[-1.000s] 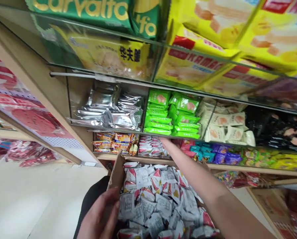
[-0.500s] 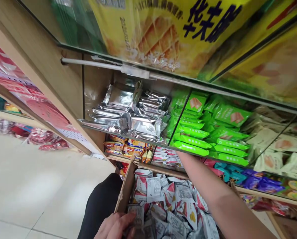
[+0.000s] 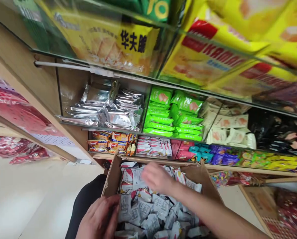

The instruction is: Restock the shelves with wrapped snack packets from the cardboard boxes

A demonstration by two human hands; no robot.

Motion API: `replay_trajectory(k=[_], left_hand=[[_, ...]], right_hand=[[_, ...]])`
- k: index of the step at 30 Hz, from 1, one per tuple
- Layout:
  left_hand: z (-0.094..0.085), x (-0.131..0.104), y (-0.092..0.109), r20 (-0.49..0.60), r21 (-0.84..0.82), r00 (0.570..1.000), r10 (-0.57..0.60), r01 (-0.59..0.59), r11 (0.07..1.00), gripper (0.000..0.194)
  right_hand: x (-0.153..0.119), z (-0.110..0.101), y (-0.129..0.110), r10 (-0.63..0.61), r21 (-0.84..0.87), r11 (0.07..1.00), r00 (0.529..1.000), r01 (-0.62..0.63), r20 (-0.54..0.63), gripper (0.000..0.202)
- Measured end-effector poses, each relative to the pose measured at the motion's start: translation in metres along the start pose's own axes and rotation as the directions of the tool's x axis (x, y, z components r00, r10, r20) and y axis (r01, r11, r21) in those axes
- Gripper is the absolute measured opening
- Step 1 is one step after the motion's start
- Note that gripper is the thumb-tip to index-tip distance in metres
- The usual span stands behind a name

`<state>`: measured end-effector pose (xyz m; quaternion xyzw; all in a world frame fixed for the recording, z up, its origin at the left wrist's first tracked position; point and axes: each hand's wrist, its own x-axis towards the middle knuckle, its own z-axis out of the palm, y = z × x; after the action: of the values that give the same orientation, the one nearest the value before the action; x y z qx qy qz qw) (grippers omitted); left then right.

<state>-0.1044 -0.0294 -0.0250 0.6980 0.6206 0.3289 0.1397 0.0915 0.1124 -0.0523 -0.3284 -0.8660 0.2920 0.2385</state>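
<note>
The sachets (image 3: 160,204) are white-grey with red-pink patches and grey print; their box (image 3: 211,182) is brown. Above sit plain silver packets (image 3: 121,118), bright green packets (image 3: 160,119) with peach pictures, cream packets (image 3: 224,121) with similar ones, and black packets (image 3: 291,134). A yellow bag (image 3: 101,43) bears 3 dark blue characters.

R hand (image 3: 156,178) is blurred, grip unclear. L hand (image 3: 98,215) & box (image 3: 209,184) are cut off at btm edge, green pkg (image 3: 155,9) at top.

Packets (image 3: 160,205) inside the box (image 3: 111,177) — shelves (image 3: 148,158) just behind — floor (image 3: 46,196) left.
</note>
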Motion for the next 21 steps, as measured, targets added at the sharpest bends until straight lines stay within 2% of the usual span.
replay_trajectory(k=[1,2,3,5,8,10,12,13,14,16,17,18,21], left_hand=[[0.001,0.0,0.0,0.005,0.013,1.0,0.0,0.0,1.0,0.016],[0.002,0.0,0.001,0.009,0.027,1.0,0.003,-0.003,1.0,0.015],[0.002,0.0,0.001,0.011,0.042,1.0,0.008,-0.008,0.999,0.015],[0.003,0.0,0.001,0.021,0.06,1.0,0.01,-0.011,0.998,0.015],[0.001,0.001,0.003,0.059,0.042,0.997,-0.043,0.04,0.998,0.015],[0.002,0.004,0.01,0.039,-0.033,0.99,-0.139,0.14,0.99,0.022],[0.007,0.01,0.025,0.003,-0.22,0.959,-0.283,0.277,0.935,0.036],[0.01,0.014,0.035,0.005,-0.347,0.935,-0.356,0.335,0.876,0.042],[0.014,0.018,0.046,0.045,-0.468,0.917,-0.396,0.369,0.803,0.045],[0.023,0.028,0.068,0.137,-0.614,0.912,-0.388,0.385,0.689,0.042],[0.027,0.032,0.079,0.148,-0.641,0.916,-0.372,0.376,0.669,0.04],[0.031,0.035,0.088,0.147,-0.651,0.921,-0.36,0.364,0.667,0.038],[0.04,0.042,0.108,0.099,-0.634,0.931,-0.35,0.331,0.7,0.037]], right_hand=[[-0.009,0.009,-0.003,-0.123,-0.1,0.985,0.981,0.139,0.15,0.013],[-0.016,0.019,-0.003,-0.163,-0.193,0.958,0.957,0.211,0.241,0.021],[-0.02,0.029,-0.002,-0.138,-0.281,0.935,0.952,0.215,0.272,0.032],[-0.019,0.043,0.005,-0.019,-0.39,0.914,0.97,0.115,0.241,0.041],[-0.01,0.043,0.009,0.058,-0.342,0.939,0.975,0.02,0.217,0.034],[-0.011,0.031,-0.004,0.09,-0.218,0.974,0.99,-0.065,0.11,0.029],[-0.022,0.013,-0.029,0.171,0.052,0.984,0.985,-0.169,-0.028,0.025],[-0.03,0.004,-0.043,0.231,0.245,0.947,0.97,-0.207,-0.072,0.026],[-0.039,-0.004,-0.058,0.284,0.439,0.869,0.956,-0.227,-0.069,0.028],[-0.057,-0.017,-0.08,0.357,0.685,0.694,0.932,-0.224,-0.057,0.031],[-0.065,-0.022,-0.087,0.399,0.736,0.642,0.914,-0.216,-0.08,0.029],[-0.071,-0.026,-0.091,0.447,0.748,0.631,0.885,-0.207,-0.133,0.025],[-0.083,-0.034,-0.09,0.54,0.669,0.713,0.773,-0.211,-0.332,0.029]])
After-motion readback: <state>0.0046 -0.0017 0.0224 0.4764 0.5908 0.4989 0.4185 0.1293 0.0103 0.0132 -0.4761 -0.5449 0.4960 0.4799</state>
